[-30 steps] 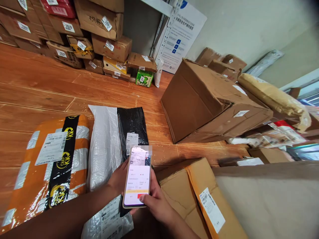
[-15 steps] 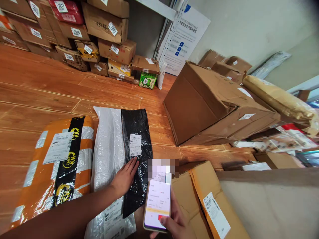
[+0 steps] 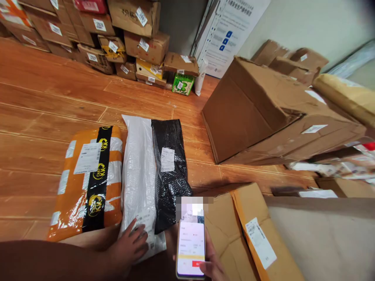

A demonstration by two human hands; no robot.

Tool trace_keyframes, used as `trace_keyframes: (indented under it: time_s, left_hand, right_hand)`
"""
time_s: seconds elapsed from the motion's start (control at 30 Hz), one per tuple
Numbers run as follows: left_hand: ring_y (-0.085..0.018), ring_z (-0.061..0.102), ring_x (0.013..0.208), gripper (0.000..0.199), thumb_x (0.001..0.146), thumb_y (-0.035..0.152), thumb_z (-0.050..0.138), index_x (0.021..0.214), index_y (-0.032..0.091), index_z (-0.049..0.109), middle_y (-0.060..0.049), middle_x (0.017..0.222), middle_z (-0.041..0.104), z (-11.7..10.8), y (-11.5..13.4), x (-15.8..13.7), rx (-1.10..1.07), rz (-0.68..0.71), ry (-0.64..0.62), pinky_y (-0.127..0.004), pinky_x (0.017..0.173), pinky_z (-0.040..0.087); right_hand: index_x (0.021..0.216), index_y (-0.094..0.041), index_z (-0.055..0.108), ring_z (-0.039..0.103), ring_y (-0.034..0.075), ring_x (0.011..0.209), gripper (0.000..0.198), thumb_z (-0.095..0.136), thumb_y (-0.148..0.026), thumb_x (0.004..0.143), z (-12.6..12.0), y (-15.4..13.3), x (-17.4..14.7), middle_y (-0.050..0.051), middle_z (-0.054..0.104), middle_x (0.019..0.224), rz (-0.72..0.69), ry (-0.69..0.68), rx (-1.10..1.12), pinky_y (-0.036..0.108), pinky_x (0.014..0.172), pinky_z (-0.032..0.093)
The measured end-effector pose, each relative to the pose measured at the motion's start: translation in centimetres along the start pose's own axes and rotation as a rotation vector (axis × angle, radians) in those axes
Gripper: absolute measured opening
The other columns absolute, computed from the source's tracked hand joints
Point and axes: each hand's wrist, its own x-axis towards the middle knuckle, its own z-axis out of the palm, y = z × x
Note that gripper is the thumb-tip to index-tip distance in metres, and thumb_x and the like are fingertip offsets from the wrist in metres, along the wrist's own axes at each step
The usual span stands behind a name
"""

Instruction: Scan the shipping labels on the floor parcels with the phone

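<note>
My right hand (image 3: 211,265) holds a smartphone (image 3: 191,246) upright at the bottom centre, its screen lit with a red button. My left hand (image 3: 129,246) rests flat, fingers spread, on the near end of a white plastic parcel (image 3: 137,168), by its shipping label. A black bubble-wrap parcel (image 3: 170,168) with a white label lies partly over the white one's right side. An orange parcel (image 3: 88,183) with black printed tape lies just left of them on the wooden floor.
A large tilted cardboard box (image 3: 258,113) stands to the right. A flat brown box (image 3: 243,234) with a label lies beside the phone. Labelled cartons (image 3: 137,43) are stacked at the back, with a green box (image 3: 183,84) and a white poster (image 3: 228,35).
My left hand has slid from the black parcel back to the near end of the white parcel. The phone has moved right and lower. The view has shifted, so the parcels appear further right.
</note>
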Motion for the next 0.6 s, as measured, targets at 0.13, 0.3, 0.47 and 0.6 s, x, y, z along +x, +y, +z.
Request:
trace_keyframes:
  time_s: [0.13, 0.3, 0.47, 0.6]
  left_hand:
    - [-0.04, 0.032, 0.139, 0.061, 0.078, 0.05, 0.061, 0.134, 0.028, 0.05, -0.016, 0.142, 0.049, -1.8, -1.1, -0.6, 0.049, -0.068, 0.069, -0.073, 0.11, 0.018]
    - [-0.04, 0.025, 0.142, 0.058, 0.078, 0.042, 0.063, 0.133, 0.026, 0.051, -0.014, 0.146, 0.044, -5.1, -2.8, -1.3, 0.069, -0.182, 0.079, -0.072, 0.112, 0.01]
    - [-0.037, 0.039, 0.135, 0.057, 0.076, 0.043, 0.066, 0.128, 0.022, 0.056, -0.016, 0.141, 0.051, -3.7, -2.6, -1.5, 0.162, -0.111, 0.184, -0.064, 0.112, 0.025]
    - [-0.025, 0.058, 0.113, 0.026, 0.082, 0.035, 0.061, 0.106, 0.026, 0.068, -0.006, 0.119, 0.068, 0.0, -2.0, -3.2, 0.249, 0.098, 0.374, -0.044, 0.102, 0.042]
  right_hand:
    - [0.146, -0.022, -0.017, 0.068, 0.032, 0.097, 0.132, 0.081, -0.042, 0.06, -0.8, 2.1, 0.1, 0.009, 0.074, 0.107, 0.01, 0.03, -0.014, 0.036, 0.062, 0.055]
    - [0.146, -0.022, -0.001, 0.071, 0.03, 0.086, 0.108, 0.072, -0.036, 0.069, 0.5, 2.5, -0.2, 0.01, 0.074, 0.101, -0.05, 0.015, -0.097, 0.029, 0.049, 0.051]
    - [0.141, -0.023, 0.019, 0.072, 0.031, 0.088, 0.084, 0.064, -0.029, 0.071, 2.4, 1.7, -0.4, 0.013, 0.072, 0.107, -0.081, 0.058, -0.077, 0.027, 0.048, 0.052]
    - [0.136, -0.024, 0.03, 0.072, 0.03, 0.084, 0.07, 0.061, -0.035, 0.074, 3.1, 1.2, -0.5, 0.012, 0.071, 0.107, -0.094, 0.06, -0.047, 0.027, 0.046, 0.053]
